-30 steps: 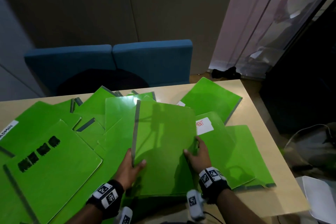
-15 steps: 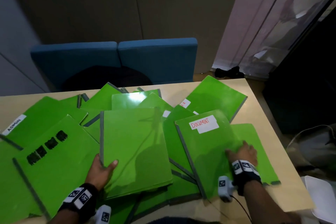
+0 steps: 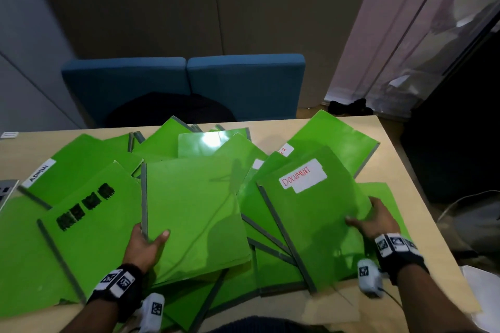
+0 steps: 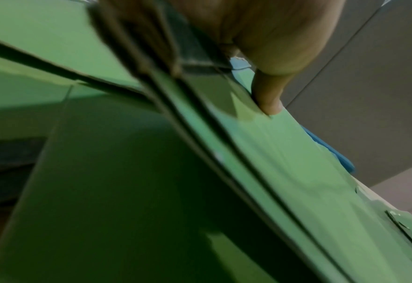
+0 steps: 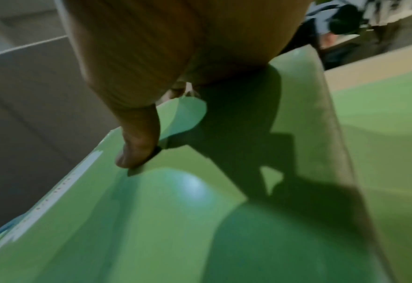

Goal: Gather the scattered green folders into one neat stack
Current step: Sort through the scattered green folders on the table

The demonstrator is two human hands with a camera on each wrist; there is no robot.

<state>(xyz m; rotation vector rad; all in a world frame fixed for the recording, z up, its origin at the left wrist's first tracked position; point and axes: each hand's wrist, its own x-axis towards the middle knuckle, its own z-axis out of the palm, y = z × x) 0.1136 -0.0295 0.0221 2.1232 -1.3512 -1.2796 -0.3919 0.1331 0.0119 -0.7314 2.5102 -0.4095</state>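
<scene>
Green folders lie scattered and overlapping across a table. The left hand grips a small bundle of folders by its spine, thumb on top. The right hand pinches the edge of a folder labelled "DOCUMENT", which lies just right of the bundle. The gathering looks only begun. Next, this folder likely needs lifting across onto the bundle, edges squared.
</scene>
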